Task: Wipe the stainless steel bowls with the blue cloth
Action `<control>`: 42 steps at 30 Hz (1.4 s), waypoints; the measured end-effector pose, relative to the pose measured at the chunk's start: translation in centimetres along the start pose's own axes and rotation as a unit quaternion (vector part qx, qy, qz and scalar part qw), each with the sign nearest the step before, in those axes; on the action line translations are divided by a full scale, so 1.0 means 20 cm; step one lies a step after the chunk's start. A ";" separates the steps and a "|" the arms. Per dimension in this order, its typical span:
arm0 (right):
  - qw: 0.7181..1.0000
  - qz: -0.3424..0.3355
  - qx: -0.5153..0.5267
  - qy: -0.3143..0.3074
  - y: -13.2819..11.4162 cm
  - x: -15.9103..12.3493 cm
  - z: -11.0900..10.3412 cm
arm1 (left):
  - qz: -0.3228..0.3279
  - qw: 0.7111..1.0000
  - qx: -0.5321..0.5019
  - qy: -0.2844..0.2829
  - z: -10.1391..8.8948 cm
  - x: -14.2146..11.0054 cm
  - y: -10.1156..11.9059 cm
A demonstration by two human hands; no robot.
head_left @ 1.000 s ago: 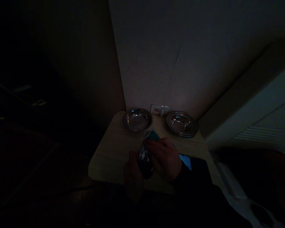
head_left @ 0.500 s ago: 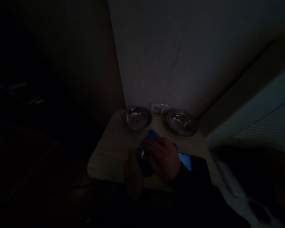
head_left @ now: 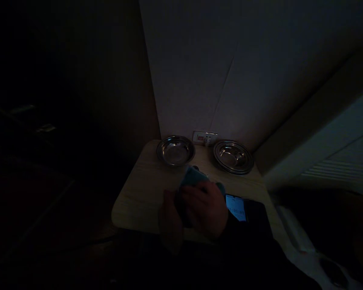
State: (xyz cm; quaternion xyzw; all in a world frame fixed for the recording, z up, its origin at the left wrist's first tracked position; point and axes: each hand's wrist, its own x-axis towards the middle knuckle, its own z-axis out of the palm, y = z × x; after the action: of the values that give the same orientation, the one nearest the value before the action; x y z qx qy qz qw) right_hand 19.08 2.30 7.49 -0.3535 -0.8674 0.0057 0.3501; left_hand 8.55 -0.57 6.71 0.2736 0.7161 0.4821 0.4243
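The picture is very dark. My right hand [head_left: 205, 207] is closed on a teal cloth [head_left: 193, 176], its fingers curled over the near part. Part of the cloth sticks out beyond the knuckles. Just left of it, my left hand [head_left: 171, 223] is wrapped round a dark rounded thing [head_left: 184, 213], which the cloth and my right hand mostly cover. Its kind cannot be made out. Both hands are close together above the front of a small pale wooden table [head_left: 136, 201].
At the back left stands a shiny metal dish [head_left: 175, 152]; a stack of similar metal dishes [head_left: 233, 157] is at the back right. A wall socket [head_left: 205, 137] sits behind them. A lit phone [head_left: 236, 207] lies beside a black flat object [head_left: 258, 213] near my right wrist.
The cloth and my right fingers have shifted over the dark rounded thing, hiding its shiny highlight. A small dark object now shows behind the cloth. More of the phone screen shows.
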 end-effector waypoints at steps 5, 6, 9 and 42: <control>0.994 0.088 0.058 -0.012 0.16 0.09 0.00 | -0.048 0.998 0.026 0.019 0.02 0.00 0.04; 0.992 0.104 0.074 -0.015 0.19 0.09 0.01 | -0.049 0.998 0.022 0.019 0.02 0.00 0.04; 0.973 0.192 0.132 0.001 0.29 0.06 0.04 | -0.027 0.998 0.039 0.045 0.00 0.00 0.02; 0.999 0.021 0.025 0.034 0.02 -0.04 -0.04 | 0.106 0.989 0.098 0.021 -0.03 -0.03 -0.17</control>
State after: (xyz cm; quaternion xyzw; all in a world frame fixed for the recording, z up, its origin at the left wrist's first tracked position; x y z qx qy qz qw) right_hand 20.31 1.93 7.55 -0.3629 -0.8471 0.0225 0.3877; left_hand 8.35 -2.61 3.94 0.3782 0.7352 0.4576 0.3272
